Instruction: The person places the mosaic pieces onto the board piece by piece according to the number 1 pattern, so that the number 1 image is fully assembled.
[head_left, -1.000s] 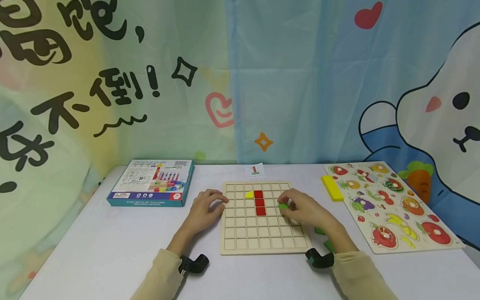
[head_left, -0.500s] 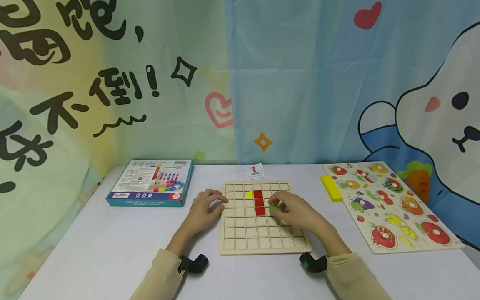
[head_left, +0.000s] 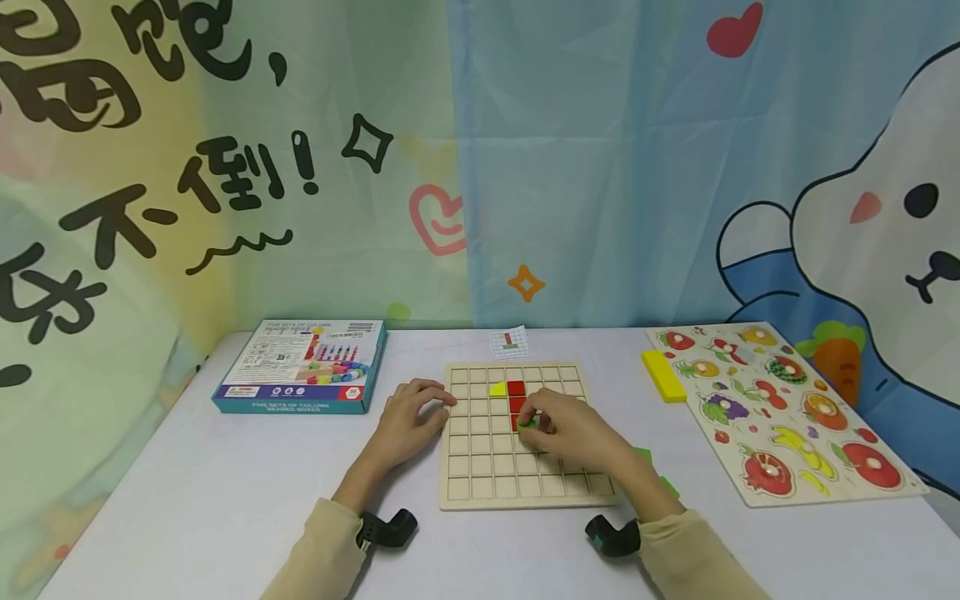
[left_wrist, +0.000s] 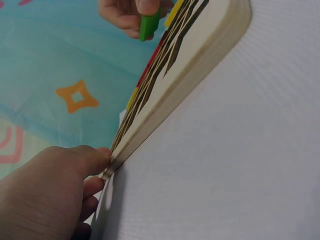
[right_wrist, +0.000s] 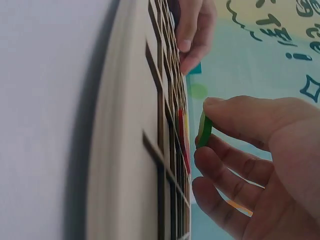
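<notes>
A wooden grid board (head_left: 491,487) lies on the table. My left hand (head_left: 407,422) holds its left edge, thumb on the rim and fingers against the side in the left wrist view. Between the thumb and fingers of my right hand (head_left: 573,431) is a small green tile (right_wrist: 204,131), pinched close over the board. Red tiles (head_left: 517,389) stand in a column on the grid, the lowest partly covered by that hand. A yellow tile (head_left: 497,389) sits left of the top red one. Beside the right forearm, more green tiles (head_left: 670,487) lie partly hidden on the table.
A small printed grid card (head_left: 509,342) lies behind the board. At the back left is a flat boxed set (head_left: 300,367). To the right are a yellow block (head_left: 663,377) and a fruit puzzle board (head_left: 795,417). A printed curtain (head_left: 555,167) hangs behind the table.
My right hand has carried the green tile leftward over the board, from its right side to the bottom of the red column. The left hand has stayed at the board's edge.
</notes>
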